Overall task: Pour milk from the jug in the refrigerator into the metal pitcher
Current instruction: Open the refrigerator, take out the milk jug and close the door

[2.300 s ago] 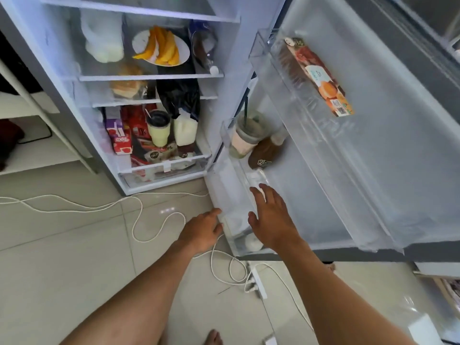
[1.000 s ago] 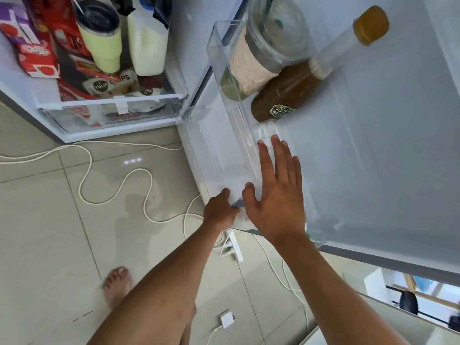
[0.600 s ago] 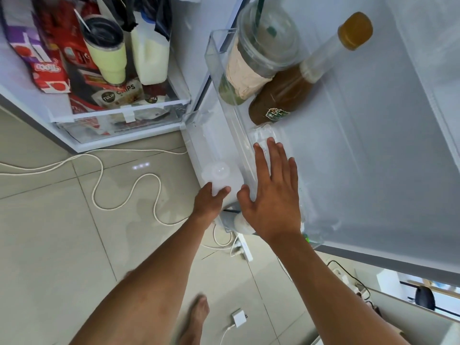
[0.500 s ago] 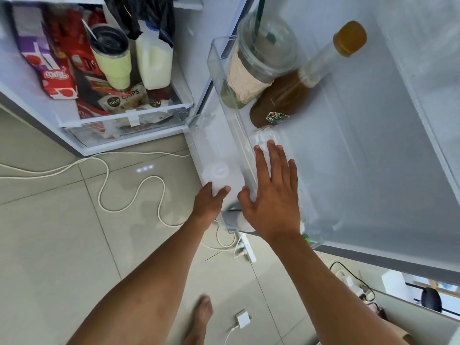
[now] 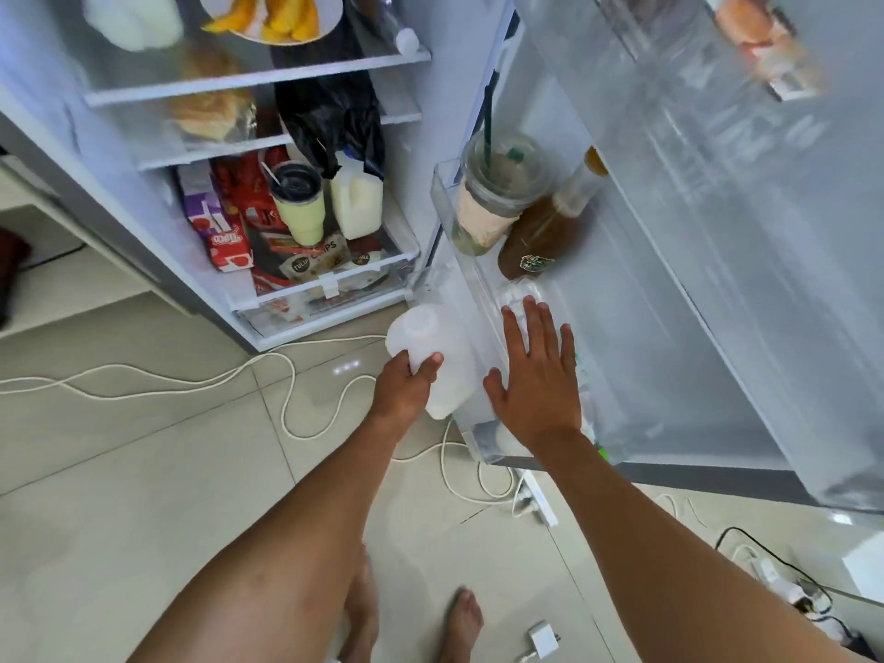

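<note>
My left hand (image 5: 405, 387) grips a white plastic milk jug (image 5: 430, 342), held tilted just outside the lowest bin (image 5: 483, 440) of the open refrigerator door. My right hand (image 5: 538, 380) lies flat with fingers spread on that bin's clear front wall, holding nothing. A second white milk jug (image 5: 356, 201) stands upright on the bottom shelf inside the refrigerator, beside a pale green tumbler (image 5: 299, 205). No metal pitcher is in view.
The door bin above holds a lidded iced drink cup (image 5: 495, 193) and a brown bottle (image 5: 545, 232). White cables (image 5: 292, 390) and a power strip (image 5: 538, 502) lie on the tiled floor. My bare feet (image 5: 461, 619) stand below. Shelves hold food packets and a fruit plate (image 5: 272, 14).
My left hand has closed on the white jug and lifted it up and left out of the lowest door bin. My right hand stays flat on the bin. The view has pulled back.
</note>
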